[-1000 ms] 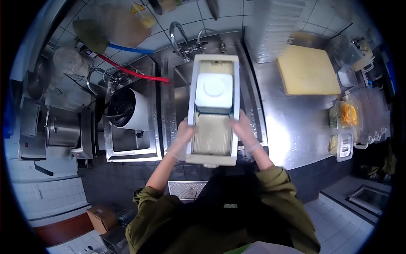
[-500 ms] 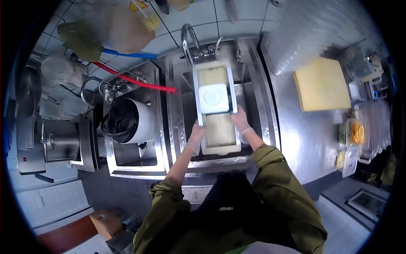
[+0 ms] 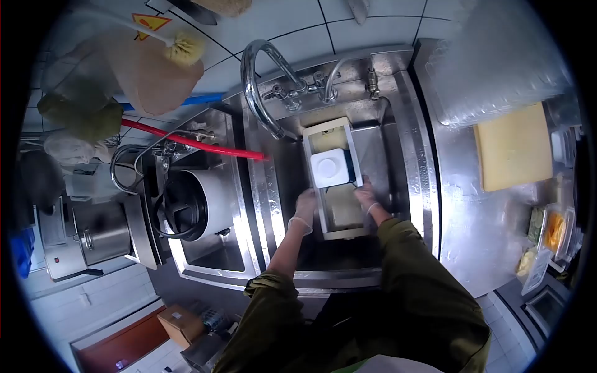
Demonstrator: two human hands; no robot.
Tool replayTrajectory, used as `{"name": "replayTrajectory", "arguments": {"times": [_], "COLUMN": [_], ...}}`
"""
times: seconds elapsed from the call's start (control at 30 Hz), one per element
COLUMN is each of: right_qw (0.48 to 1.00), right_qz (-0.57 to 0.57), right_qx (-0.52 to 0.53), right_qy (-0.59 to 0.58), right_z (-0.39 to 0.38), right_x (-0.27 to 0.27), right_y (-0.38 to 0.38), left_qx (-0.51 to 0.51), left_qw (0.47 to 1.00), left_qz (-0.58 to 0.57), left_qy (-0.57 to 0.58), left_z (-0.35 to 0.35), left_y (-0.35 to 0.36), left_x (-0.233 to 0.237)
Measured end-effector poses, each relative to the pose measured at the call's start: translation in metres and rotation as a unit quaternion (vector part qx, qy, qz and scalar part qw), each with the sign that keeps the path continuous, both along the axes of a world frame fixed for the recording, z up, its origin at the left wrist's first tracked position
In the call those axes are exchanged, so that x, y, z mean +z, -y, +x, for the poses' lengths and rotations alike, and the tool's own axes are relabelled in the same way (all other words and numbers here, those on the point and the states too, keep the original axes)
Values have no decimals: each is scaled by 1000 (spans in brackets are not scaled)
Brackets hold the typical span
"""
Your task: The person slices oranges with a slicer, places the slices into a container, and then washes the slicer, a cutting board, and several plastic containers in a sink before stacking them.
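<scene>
From out here I see my left hand point(image 3: 304, 209) pinching one side of the white slicer point(image 3: 345, 211), which has come down inside the sink point(image 3: 387, 177). I judge the lowering nearly finished, though I cannot tell whether it touches bottom. My right hand point(image 3: 367, 196) pinches the opposite edge; farther right, a yellow slab point(image 3: 515, 148) lies on the bench point(image 3: 463, 236).

On the tiled wall point(image 3: 277, 28) before me stands one yellow warning triangle point(image 3: 153, 22); words I cannot read.
</scene>
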State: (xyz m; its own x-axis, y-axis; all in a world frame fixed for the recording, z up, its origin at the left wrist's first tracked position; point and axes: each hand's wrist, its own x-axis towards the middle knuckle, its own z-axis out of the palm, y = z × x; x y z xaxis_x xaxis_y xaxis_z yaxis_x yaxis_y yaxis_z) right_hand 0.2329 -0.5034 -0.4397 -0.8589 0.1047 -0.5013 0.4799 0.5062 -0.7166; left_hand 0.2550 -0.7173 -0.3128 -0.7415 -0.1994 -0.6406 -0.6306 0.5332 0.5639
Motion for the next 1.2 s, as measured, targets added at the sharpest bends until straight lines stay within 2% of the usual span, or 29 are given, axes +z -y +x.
{"name": "replayTrajectory", "arguments": {"times": [0.03, 0.1, 0.17, 0.23, 0.27, 0.3, 0.33, 0.4, 0.47, 0.57, 0.6, 0.7, 0.83, 0.87, 0.97, 1.07, 1.1, 1.2], "right_qw": [1000, 998, 996, 979, 952, 917, 857, 844, 839, 807, 793, 820, 889, 858, 865, 892, 896, 848], "right_qz": [10, -43, 44, 141, 149, 125, 128, 155, 201, 270, 291, 347, 277, 264, 225, 252, 259, 180], "right_qx": [9, -16, 67, 107, 119, 80, 72, 140, 197, 220, 217, 240, 201, 182, 137, 221, 253, 482], "right_qy": [12, 44, 37, -95, -240, -370, -495, -495, -466, -477, -489, -388, -305, -402, -427, -302, -256, -127], "right_z": [-2, -6, -40, -89, -115, -142, -167, -209, -228, -224, -221, -223, -211, -202, -175, -143, -131, -100], "right_x": [15, 39, 92, 172, 228, 248, 290, 322, 316, 308, 307, 322, 318, 301, 301, 274, 265, 247], "right_y": [0, -6, -12, -5, -4, 1, 6, 19, 31, 42, 45, 51, 45, 36, 22, 13, 11, 4], "left_qx": [-24, 61, 63, 62, 59, 55, 66, -14, -65, -160, -172, -263, -236, -221, -190, -201, -222, -286], "left_qw": [1000, 997, 988, 975, 970, 965, 957, 958, 955, 905, 929, 925, 917, 922, 936, 944, 931, 875], "left_qz": [-18, -38, -52, -64, -68, -73, -50, -114, -152, -184, -154, -218, -257, -252, -236, -221, -248, -332], "left_qy": [7, -40, -134, -204, -225, -245, -279, -262, -248, -349, -288, -168, -194, -191, -178, -136, -150, -207], "left_z": [-7, -16, -24, -28, -26, -24, -20, -25, -30, -46, -52, -61, -46, -43, -19, 4, 14, 33], "left_y": [6, -10, -35, -48, -52, -55, -57, -61, -59, -55, -53, -55, -64, -68, -79, -88, -89, -87], "left_x": [-4, 15, 60, 73, 71, 69, 62, 92, 98, 98, 94, 88, 79, 79, 73, 76, 76, 84]}}
